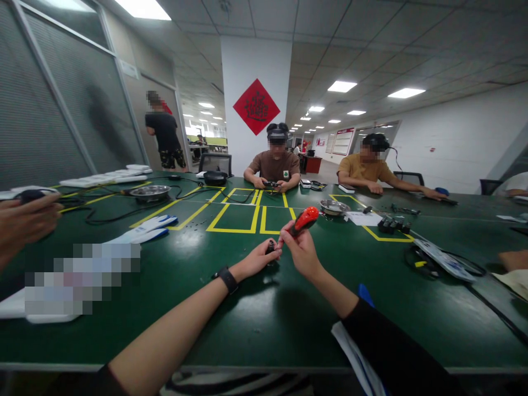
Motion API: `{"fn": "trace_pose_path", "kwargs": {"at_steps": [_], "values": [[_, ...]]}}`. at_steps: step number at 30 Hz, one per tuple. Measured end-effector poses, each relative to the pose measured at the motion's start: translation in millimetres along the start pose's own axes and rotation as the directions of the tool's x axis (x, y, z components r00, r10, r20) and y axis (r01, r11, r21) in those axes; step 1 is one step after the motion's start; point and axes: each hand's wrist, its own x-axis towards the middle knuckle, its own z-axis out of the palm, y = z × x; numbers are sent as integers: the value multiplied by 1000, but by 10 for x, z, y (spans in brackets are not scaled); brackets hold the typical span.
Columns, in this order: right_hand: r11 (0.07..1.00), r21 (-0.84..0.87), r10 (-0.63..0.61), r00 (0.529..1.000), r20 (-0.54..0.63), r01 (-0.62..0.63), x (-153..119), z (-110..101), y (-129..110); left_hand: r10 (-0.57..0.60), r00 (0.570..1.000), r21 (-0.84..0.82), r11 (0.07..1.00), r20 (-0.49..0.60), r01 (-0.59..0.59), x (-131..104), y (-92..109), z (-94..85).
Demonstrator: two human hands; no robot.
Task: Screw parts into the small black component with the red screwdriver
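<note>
In the head view my right hand point(303, 250) is closed around the handle of a red and black screwdriver point(306, 219), its handle end pointing up and to the right. The screwdriver's tip end lies down by my left fingers, where its contact is too small to make out. My left hand point(259, 258), with a dark watch on the wrist, pinches a small black cylindrical part point(270, 247) just above the green table point(247, 319). The fingers hide the lower side of that part.
Metal bowls point(150, 192) point(334, 207) stand left and right. Gloves point(142, 228) lie at left, black parts point(394, 225) and a cabled white strip point(443, 258) at right. Yellow tape marks the table. Co-workers sit opposite; another person's hand point(28, 220) enters at left.
</note>
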Motion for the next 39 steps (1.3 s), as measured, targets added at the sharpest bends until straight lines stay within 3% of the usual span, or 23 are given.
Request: {"fn": "trace_pose_path", "kwargs": {"at_steps": [8,11,16,19,25,28,32,39], "values": [[998,13,-66,997,-36,67,-52,4,-15,-1,1000,36,999,2,1,-1,25,-11],[996,-74,-66,994,-89,59,-43,-14,-28,-9,1000,68,998,-5,9,-3,25,-4],[953,-273,-187,966,-180,134,-31,-51,-33,14,1000,106,994,-15,-12,-7,35,7],[936,-336,-185,957,-222,102,-40,-55,-25,14,1000,111,994,-4,-14,-9,46,4],[998,-46,26,985,-170,-34,-59,3,18,48,999,98,994,4,-48,4,22,-9],[998,35,54,990,-132,-50,-52,12,46,43,999,60,997,11,-43,14,1,-11],[997,52,55,990,-127,-48,-48,-11,65,19,1000,55,998,25,-20,19,-18,-23],[999,2,33,997,-73,-33,-61,3,2,70,996,137,987,60,-77,15,-52,-75]]}}
